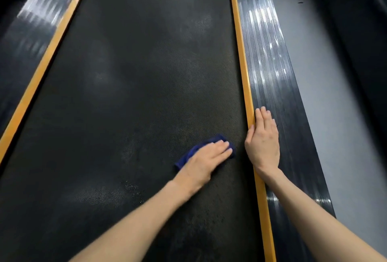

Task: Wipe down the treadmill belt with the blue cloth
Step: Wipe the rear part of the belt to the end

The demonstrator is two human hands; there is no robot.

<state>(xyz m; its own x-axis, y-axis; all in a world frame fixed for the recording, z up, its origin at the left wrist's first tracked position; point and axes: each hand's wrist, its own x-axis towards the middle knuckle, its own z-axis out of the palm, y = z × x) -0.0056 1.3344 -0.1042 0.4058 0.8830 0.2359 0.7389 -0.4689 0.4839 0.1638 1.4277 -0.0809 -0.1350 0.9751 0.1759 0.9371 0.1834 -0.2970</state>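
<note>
The dark textured treadmill belt (129, 94) carries a blue cloth (187, 155) lying just left of the right orange edge strip (245, 77); pale patches, perhaps dampness, mottle its surface.

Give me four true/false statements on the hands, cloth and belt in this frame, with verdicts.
1. The left hand presses the blue cloth onto the treadmill belt. True.
2. The right hand holds a second cloth. False: it rests bare and flat on the ribbed side rail, thumb on the yellow strip.
3. The blue cloth lies at the belt's left edge. False: it is near the right edge.
4. A yellow strip borders each side of the belt. True.
</note>
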